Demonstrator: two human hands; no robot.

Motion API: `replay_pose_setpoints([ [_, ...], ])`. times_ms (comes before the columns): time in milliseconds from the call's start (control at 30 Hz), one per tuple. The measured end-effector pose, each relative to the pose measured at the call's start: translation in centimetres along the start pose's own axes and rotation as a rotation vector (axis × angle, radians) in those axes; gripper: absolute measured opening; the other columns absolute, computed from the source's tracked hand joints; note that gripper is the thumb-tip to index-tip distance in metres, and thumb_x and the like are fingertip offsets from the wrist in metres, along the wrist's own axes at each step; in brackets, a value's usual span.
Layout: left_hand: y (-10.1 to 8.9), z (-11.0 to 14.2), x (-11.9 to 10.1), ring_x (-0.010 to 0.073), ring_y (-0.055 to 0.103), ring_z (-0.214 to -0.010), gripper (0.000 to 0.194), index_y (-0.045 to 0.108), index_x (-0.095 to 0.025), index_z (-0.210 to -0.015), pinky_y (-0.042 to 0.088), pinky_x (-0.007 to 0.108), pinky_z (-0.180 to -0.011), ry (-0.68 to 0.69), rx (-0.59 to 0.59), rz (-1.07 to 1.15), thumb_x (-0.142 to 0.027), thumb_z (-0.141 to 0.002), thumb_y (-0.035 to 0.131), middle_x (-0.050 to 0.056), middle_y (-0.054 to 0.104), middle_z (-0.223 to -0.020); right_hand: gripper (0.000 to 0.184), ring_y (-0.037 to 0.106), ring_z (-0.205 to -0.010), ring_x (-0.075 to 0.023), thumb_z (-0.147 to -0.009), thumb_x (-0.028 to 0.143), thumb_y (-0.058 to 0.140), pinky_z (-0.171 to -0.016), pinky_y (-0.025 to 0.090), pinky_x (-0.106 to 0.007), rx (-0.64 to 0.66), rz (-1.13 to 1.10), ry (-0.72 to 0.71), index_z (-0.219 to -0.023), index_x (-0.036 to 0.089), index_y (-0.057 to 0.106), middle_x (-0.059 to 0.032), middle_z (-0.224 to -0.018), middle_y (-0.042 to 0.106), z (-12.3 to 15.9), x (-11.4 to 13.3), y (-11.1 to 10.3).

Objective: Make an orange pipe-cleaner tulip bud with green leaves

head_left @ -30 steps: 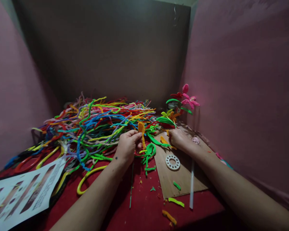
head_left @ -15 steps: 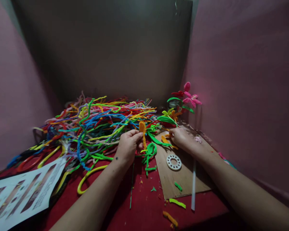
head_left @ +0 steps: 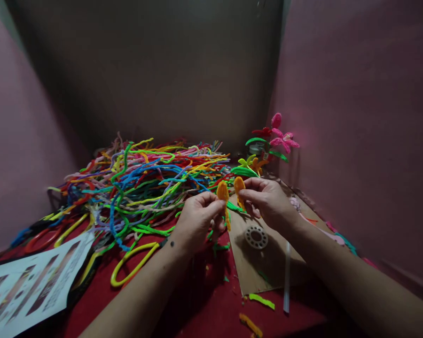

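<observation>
My left hand (head_left: 203, 216) pinches an orange pipe-cleaner petal (head_left: 222, 191) between thumb and fingers, its twisted tail hanging below. Close by on the right, my right hand (head_left: 264, 197) grips a second orange petal (head_left: 239, 186). The two petals stand upright side by side with a small gap between them. Beneath the hands lie a brown board (head_left: 238, 253) and a white ring with holes (head_left: 256, 237). Green pipe-cleaner pieces are partly hidden behind my hands.
A big heap of coloured pipe cleaners (head_left: 155, 173) fills the back left. Yellow-handled scissors (head_left: 134, 265) and a printed sheet (head_left: 38, 281) lie at left. Pipe-cleaner flowers (head_left: 282, 138) stand at back right. A clear stick (head_left: 287, 281) and cut scraps (head_left: 261, 301) lie in front.
My right hand has picked up an orange petal from the board and brought it left and up. My left hand, still holding its petal, has shifted right toward it.
</observation>
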State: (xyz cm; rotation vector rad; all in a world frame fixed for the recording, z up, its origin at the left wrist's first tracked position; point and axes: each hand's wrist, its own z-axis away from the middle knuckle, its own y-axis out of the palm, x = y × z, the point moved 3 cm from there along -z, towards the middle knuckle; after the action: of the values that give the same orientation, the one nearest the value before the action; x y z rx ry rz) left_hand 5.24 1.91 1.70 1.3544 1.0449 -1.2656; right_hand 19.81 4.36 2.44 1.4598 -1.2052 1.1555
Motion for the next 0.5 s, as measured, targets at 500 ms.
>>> replay_pose_setpoints([
  [500, 0.44, 0.17, -0.29, 0.0059, 0.042, -0.036, 0.006, 0.053, -0.014, -0.078, 0.034, 0.015, -0.035, 0.063, -0.018, -0.126, -0.016, -0.072, 0.052, -0.006, 0.050, -0.045, 0.013, 0.039, -0.039, -0.0047, -0.067, 0.023, 0.062, -0.038, 0.026, -0.019, 0.108, 0.066, 0.002, -0.075, 0.014, 0.063, 0.0035, -0.053, 0.052, 0.81, -0.33, 0.08],
])
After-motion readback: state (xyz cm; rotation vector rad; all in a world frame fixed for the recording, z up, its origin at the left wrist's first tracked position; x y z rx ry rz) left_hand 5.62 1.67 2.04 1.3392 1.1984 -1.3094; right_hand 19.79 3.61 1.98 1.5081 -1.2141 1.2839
